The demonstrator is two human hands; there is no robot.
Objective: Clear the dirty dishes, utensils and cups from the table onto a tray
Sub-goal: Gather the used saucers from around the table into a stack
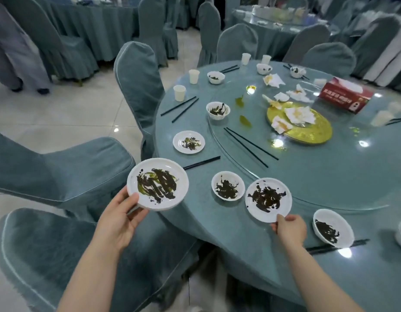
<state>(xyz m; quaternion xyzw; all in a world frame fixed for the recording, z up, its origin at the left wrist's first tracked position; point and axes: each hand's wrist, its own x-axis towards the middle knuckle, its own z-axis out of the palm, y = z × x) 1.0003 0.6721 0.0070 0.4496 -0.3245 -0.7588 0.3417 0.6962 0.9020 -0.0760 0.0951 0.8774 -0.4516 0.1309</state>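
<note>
The left hand [121, 218] grips a stained plate [157, 183] just off the counter [318, 181] edge. The right hand [289, 228] pinches a second stained plate [268, 199] beside a small bowl [228, 185].

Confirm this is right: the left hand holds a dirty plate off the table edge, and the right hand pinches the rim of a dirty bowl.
Not quite. In the head view the right hand pinches a flat dirty plate, not a bowl. The left hand part is right.
</note>
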